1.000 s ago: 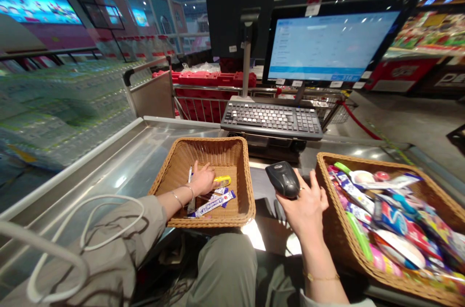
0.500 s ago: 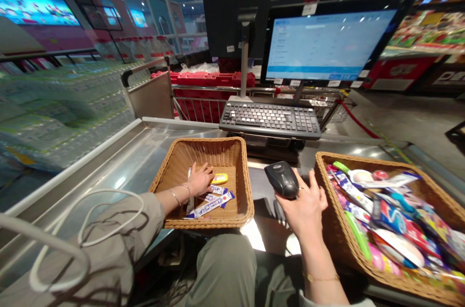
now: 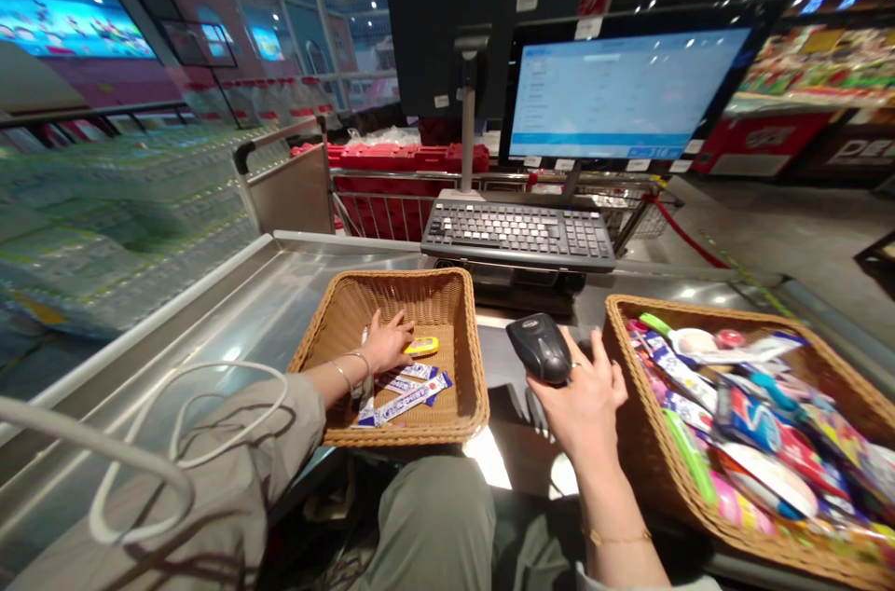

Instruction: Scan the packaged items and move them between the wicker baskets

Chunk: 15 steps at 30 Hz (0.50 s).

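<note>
My left hand (image 3: 387,343) reaches into the left wicker basket (image 3: 477,358) with its fingers spread. Beside its fingertips lies a small yellow packet (image 3: 422,347), and nearer to me are several blue-and-white stick packets (image 3: 412,398). Part of another packet shows under the hand and wrist; whether the palm touches it is hidden. Between the two baskets, my right hand (image 3: 584,391) grips a black barcode scanner (image 3: 540,347), some of its fingers sticking up. Right of that hand, the right wicker basket (image 3: 661,423) is heaped with colourful wrapped goods (image 3: 751,423).
Both baskets rest on a metal counter (image 3: 300,257). Behind them stand a keyboard (image 3: 517,232) and a lit monitor (image 3: 622,97). A white cable (image 3: 132,446) loops over my left sleeve. Shopping carts (image 3: 378,199) are beyond the counter, with stacked bottle packs (image 3: 132,199) at left.
My left hand has shifted slightly within the basket, its fingers still spread. The right hand keeps the scanner in nearly the same place. The view has moved a little.
</note>
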Available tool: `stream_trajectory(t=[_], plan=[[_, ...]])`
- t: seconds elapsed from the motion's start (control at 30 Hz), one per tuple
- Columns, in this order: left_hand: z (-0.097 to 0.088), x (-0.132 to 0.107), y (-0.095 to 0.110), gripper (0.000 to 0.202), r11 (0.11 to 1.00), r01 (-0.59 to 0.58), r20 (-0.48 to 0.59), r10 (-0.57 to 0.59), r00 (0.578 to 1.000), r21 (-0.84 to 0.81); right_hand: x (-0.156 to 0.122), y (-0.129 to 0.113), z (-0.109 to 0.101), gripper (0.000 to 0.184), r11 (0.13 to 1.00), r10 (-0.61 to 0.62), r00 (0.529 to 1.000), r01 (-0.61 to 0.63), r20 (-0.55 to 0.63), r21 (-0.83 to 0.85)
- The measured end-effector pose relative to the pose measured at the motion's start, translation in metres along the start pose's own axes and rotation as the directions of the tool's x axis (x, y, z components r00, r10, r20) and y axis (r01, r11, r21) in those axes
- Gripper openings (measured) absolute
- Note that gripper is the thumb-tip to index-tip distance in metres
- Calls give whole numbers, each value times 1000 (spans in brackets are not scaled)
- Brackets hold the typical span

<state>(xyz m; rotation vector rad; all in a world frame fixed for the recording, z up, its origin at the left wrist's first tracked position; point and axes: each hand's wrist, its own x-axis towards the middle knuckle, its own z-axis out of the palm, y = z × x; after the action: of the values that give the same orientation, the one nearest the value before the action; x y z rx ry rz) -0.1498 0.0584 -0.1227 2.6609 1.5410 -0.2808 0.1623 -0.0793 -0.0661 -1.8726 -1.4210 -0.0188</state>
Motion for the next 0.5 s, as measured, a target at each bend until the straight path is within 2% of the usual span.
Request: stream_trajectory(t=[0.1,0.3,0.5], plan=[[0,0,2,22,999,-43,-37,44,998,16,-1,0,1,51,1000,-1,1000,1,4,3],[-4,-3,4,23,991,-119,-145,126,981,54,-1,2,3,48,1000,2,1000,-2,3,14],[-29,0,3,17,994,-109,-216,101,971,-23,-1,1,5,38,1000,-4,1000,4,13,13]])
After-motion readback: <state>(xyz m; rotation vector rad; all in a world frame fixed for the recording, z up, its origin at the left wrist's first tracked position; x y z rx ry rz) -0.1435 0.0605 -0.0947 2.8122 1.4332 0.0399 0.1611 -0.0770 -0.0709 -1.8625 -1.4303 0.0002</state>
